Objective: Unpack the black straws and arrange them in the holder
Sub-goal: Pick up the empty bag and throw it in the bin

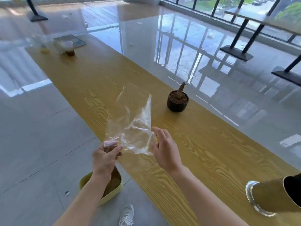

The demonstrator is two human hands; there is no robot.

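An empty clear plastic bag [130, 123] hangs crumpled above the left edge of the long yellow wooden table [203, 144]. My left hand [105, 157] pinches its lower left corner. My right hand [164, 149] is at the bag's lower right edge, fingers spread and touching the plastic. A clear glass holder [270, 196] stands at the table's near right end, its dark top cut off by the frame edge. No loose straws show in the bag or on the table.
A small black pot with a dry stem [177, 101] stands mid-table. Plastic cups with drinks [70, 48] and a menu card [70, 40] sit at the far end. A yellow bin [112, 186] stands on the floor under my left arm, beside a white shoe [127, 216].
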